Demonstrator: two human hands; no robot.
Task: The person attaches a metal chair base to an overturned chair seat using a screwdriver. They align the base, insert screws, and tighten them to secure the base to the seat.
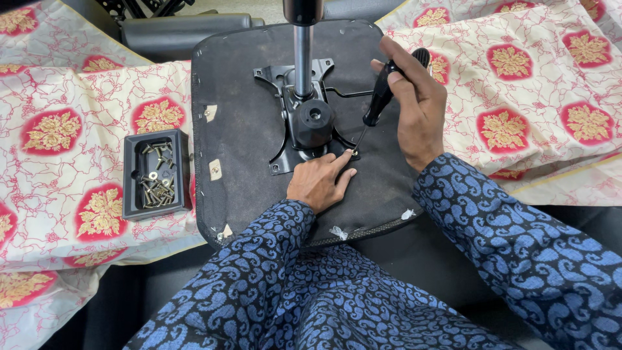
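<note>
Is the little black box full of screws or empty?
Partly filled. The black tray holds loose screws scattered over its floor, with bare floor showing between them.

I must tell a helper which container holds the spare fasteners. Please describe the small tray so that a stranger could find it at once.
Start at the upturned black chair seat lying on the patterned red and cream cloth. Just beyond the seat's left edge sits a small black rectangular tray on that cloth. It alone holds a heap of loose metal screws.

Black tray (133, 181) of loose screws (157, 181), floral red-and-cream cloth (58, 129), blue paisley sleeves (518, 253)
</note>
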